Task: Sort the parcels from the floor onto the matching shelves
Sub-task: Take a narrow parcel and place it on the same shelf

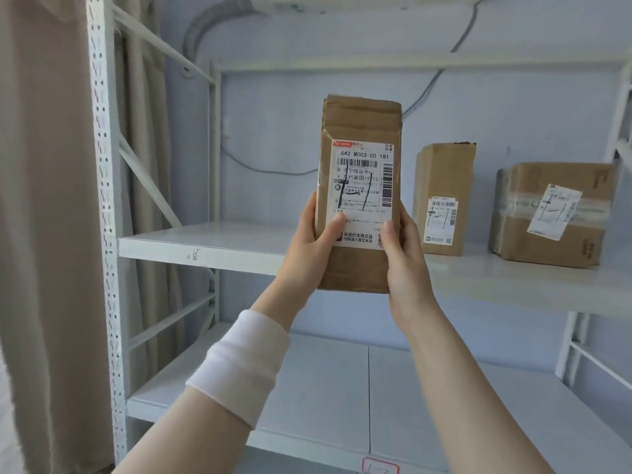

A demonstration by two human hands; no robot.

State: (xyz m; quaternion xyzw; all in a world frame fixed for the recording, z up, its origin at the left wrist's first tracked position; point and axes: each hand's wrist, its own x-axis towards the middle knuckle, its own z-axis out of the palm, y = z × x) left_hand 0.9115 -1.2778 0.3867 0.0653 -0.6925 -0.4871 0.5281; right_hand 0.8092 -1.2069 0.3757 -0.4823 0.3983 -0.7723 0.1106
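I hold a tall brown cardboard parcel [359,131] upright in front of the white metal rack, its white shipping label with black pen strokes facing me. My left hand [309,241] grips its lower left side, thumb on the label. My right hand [405,261] grips its lower right side. The parcel hangs in the air in front of the middle shelf [205,241]. Two other labelled brown parcels stand on that shelf to the right: a narrow upright one [444,179] and a wider taped one [550,230].
A lower shelf [325,388] lies below my arms, with a small red-framed tag [380,466] on its front edge. The rack's perforated post [102,200] rises at the left beside a beige curtain [41,200]. A top shelf rail and cables run across the wall behind.
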